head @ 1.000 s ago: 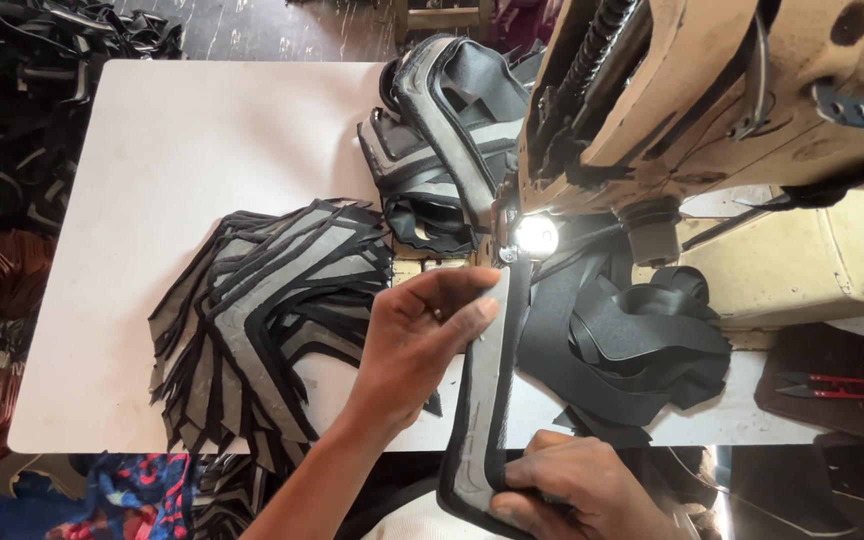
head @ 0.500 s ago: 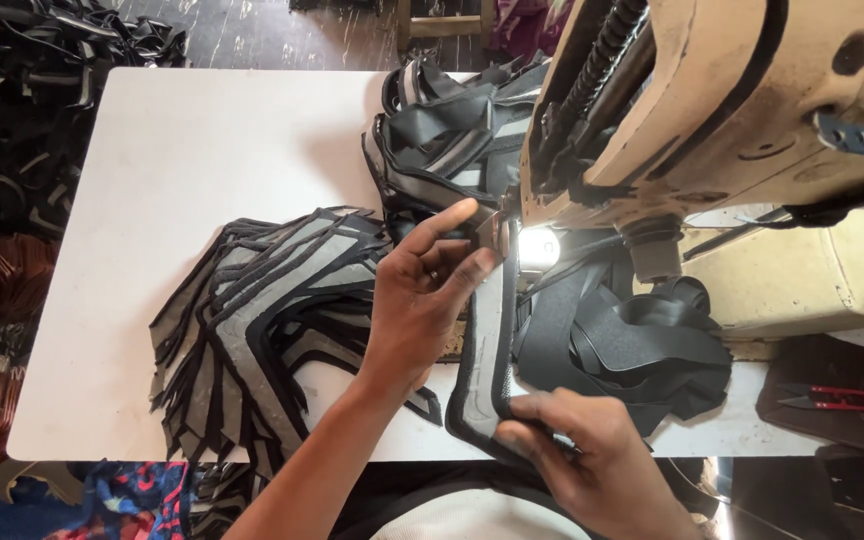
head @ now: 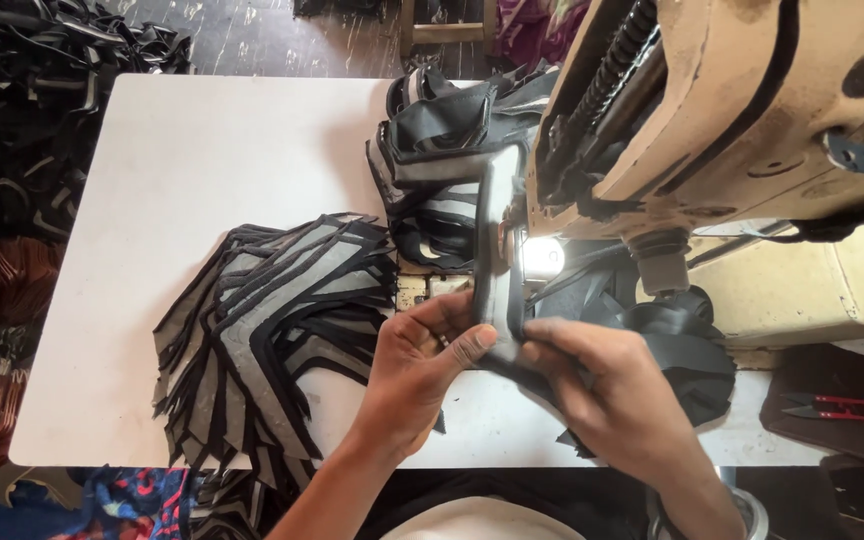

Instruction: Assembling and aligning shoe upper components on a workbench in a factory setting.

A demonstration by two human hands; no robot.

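Note:
My left hand [head: 417, 375] and my right hand [head: 602, 390] both pinch the near end of a long black-and-grey fabric strip [head: 489, 240]. The strip runs away from me under the head of a beige sewing machine [head: 712, 120], beside its lit lamp [head: 542, 255]. A fan of grey-and-black cut pieces [head: 272, 320] lies on the white table [head: 192, 160] just left of my left hand. Sewn pieces are heaped behind the needle [head: 442, 150]. More black pieces sit to the right under the machine [head: 682, 340].
Red thread snips [head: 837, 408] lie on a dark mat at the right. Heaps of black and brown material [head: 12, 130] fill the floor left of the table. The machine head overhangs the right half of the work area.
Both hands have come together on the strip's near end; the right hand moved up from the table edge, and the strip has fed further under the machine.

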